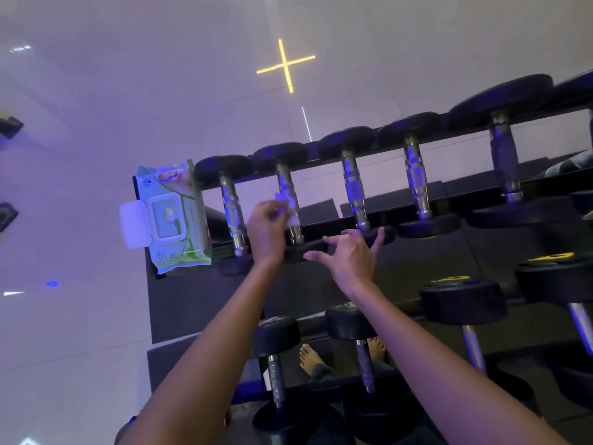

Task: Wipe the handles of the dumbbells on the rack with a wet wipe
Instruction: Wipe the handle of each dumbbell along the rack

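Several black dumbbells with chrome handles lie in a row on the top tier of a dark rack point(321, 162). My left hand point(266, 232) pinches a white wet wipe point(288, 207) against the handle of the second dumbbell from the left point(288, 194). My right hand point(349, 255) hovers with fingers spread over the near heads of the second and third dumbbells point(354, 191); whether it touches them is unclear. The first dumbbell's handle point(232, 213) stands just left of my left hand.
A green and white wet wipe pack point(173, 216) with its flip lid open stands at the rack's left end. Bigger dumbbells point(462, 300) fill the lower tiers to the right. My bare feet point(313, 358) show below through the rack. A pale floor lies to the left.
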